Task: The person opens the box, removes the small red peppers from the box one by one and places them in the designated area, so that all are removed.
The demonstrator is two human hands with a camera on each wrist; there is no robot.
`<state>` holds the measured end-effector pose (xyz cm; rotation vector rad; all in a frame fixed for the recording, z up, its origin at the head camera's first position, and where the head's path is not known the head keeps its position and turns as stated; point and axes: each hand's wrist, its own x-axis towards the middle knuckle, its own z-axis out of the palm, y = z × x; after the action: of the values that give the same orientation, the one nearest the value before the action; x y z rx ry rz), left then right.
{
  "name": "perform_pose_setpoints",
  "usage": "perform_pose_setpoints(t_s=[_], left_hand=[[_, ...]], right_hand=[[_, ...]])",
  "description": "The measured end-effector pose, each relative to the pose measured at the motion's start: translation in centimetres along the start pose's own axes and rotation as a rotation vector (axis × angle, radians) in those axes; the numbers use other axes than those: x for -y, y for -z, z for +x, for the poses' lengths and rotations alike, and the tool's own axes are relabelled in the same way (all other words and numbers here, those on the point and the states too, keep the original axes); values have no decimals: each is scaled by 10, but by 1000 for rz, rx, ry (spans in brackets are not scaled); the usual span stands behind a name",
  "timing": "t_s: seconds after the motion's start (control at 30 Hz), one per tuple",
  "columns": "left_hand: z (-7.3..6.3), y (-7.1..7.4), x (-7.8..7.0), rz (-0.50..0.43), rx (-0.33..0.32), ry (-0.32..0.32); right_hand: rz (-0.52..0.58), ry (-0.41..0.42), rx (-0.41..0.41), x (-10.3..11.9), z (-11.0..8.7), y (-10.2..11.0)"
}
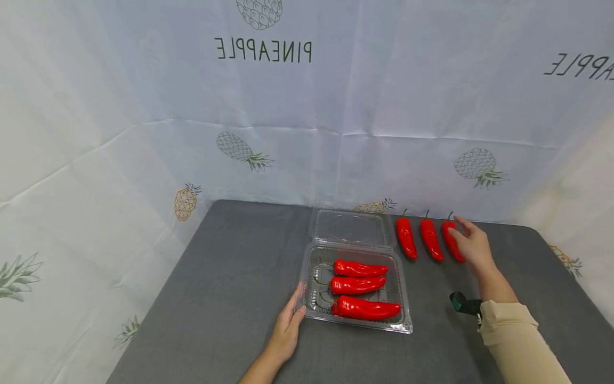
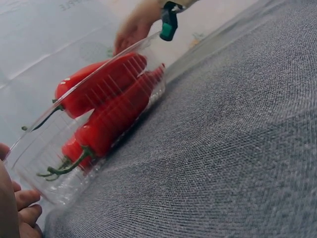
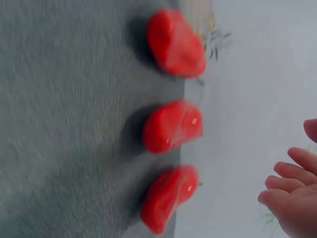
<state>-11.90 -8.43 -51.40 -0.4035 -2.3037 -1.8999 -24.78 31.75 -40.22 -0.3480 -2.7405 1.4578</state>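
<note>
The left hand (image 1: 285,330) grips the left wall of the clear plastic container (image 1: 405,290), thumb at the rim and fingers curled against the outside; this hold presumably keeps the light container from sliding. The right hand (image 1: 472,248) holds nothing: thumb and fingers are spread apart at the rightmost loose pepper (image 1: 455,249), partly covering it in the head view. Whether a fingertip touches that pepper cannot be told.

Inside the container, three red peppers (image 1: 357,285) lie side by side, stems toward the left hand. The shared direction apparently lets them lie flat within the walls. Right of the container, the middle loose pepper (image 1: 431,241) and the leftmost loose pepper (image 1: 406,239) complete a spaced row, stems toward the backdrop (image 1: 412,96); the gaps seem to leave finger room.

The hinged lid (image 1: 352,226) is folded back behind the container, leaving the top uncovered. The two other loose peppers and the container's right wall stand between the right hand and the container's interior. A dark strap (image 1: 462,303) juts from the right wrist, above the grey table (image 1: 230,266)
</note>
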Motion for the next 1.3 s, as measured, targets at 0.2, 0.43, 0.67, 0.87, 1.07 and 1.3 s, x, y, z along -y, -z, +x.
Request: perform_pose_setpoints(t_s=[0.2, 0.43, 0.67, 0.87, 1.07, 1.3], left_hand=[[0, 1, 0, 3, 2, -7], [0, 0, 0, 9, 8, -24], [0, 0, -1, -10, 4, -5], [1, 1, 2, -3, 23, 2], [1, 1, 2, 2, 22, 3], [0, 1, 1, 0, 29, 18]], right_hand=[[-4, 72, 90, 7, -16, -13], [-13, 113, 201, 17, -34, -26], [-65, 181, 298, 33, -49, -34], [-114, 226, 371, 42, -62, -44], [-19, 245, 555, 45, -80, -61], [43, 298, 732, 48, -95, -78]])
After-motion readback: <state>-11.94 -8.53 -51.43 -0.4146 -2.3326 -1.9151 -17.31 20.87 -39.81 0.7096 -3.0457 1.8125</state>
